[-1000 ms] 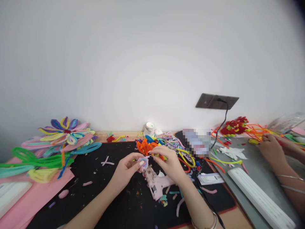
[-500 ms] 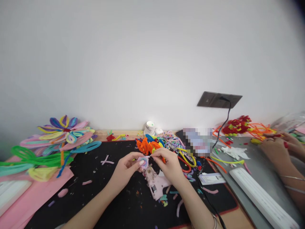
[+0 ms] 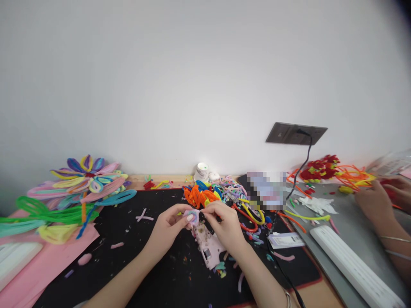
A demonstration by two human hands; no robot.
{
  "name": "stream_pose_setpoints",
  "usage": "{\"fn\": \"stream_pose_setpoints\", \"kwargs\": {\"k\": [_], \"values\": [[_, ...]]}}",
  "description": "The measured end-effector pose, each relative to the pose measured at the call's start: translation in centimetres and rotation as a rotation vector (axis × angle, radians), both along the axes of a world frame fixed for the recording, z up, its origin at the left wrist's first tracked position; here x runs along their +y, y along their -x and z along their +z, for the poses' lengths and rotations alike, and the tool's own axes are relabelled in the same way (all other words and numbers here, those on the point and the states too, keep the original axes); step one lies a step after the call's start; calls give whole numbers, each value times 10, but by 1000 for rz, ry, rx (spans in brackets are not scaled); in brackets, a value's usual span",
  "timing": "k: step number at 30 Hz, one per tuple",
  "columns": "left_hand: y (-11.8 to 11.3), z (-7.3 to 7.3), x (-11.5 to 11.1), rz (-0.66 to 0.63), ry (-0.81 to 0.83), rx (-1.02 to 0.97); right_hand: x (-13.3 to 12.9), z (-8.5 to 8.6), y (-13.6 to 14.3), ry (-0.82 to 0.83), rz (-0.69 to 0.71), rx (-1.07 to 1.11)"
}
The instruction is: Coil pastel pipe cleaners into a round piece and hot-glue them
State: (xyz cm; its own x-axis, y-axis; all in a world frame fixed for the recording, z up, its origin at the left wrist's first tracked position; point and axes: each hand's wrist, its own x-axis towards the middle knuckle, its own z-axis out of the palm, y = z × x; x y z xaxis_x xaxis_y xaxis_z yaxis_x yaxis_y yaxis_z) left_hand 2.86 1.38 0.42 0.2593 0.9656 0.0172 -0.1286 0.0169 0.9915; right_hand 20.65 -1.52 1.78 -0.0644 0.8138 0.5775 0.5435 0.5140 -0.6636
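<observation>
My left hand (image 3: pixel 165 231) pinches a small pink, blue and lilac fuzzy piece (image 3: pixel 192 217) between thumb and fingers. It looks like coiled pipe cleaner. Close on its right, my right hand (image 3: pixel 226 224) has its fingertips pressed together at a small dark bit (image 3: pixel 201 216); what exactly they grip is too small to tell. Just below both hands, a pink glue gun (image 3: pixel 210 252) lies on the black mat (image 3: pixel 144 265). The right hand and wrist cover part of it.
Pipe-cleaner flowers (image 3: pixel 88 177) and green loops (image 3: pixel 41 211) lie left on pink paper (image 3: pixel 64 261). Cut scraps (image 3: pixel 233 188) and orange loops (image 3: pixel 202 196) lie behind my hands. A black cable (image 3: pixel 282 269) runs along the right. Another person's hands (image 3: pixel 375 201) work at far right.
My right fingertips have moved slightly left, closer to the fuzzy piece, which is turned a little. The other person's hands at far right have shifted.
</observation>
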Motion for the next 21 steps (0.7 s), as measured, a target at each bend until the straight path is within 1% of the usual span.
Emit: {"fn": "stream_pose_setpoints", "kwargs": {"k": [5,9,16,21], "values": [[0,0,1,12,33,-48,-1,0,1,-41,43,-17],[0,0,2,39,57,-94,-3,-2,2,-35,62,-30],[1,-5,3,59,52,-125,-6,-2,6,43,93,-4],[2,-8,4,47,67,-152,-7,-2,7,77,117,5]]}}
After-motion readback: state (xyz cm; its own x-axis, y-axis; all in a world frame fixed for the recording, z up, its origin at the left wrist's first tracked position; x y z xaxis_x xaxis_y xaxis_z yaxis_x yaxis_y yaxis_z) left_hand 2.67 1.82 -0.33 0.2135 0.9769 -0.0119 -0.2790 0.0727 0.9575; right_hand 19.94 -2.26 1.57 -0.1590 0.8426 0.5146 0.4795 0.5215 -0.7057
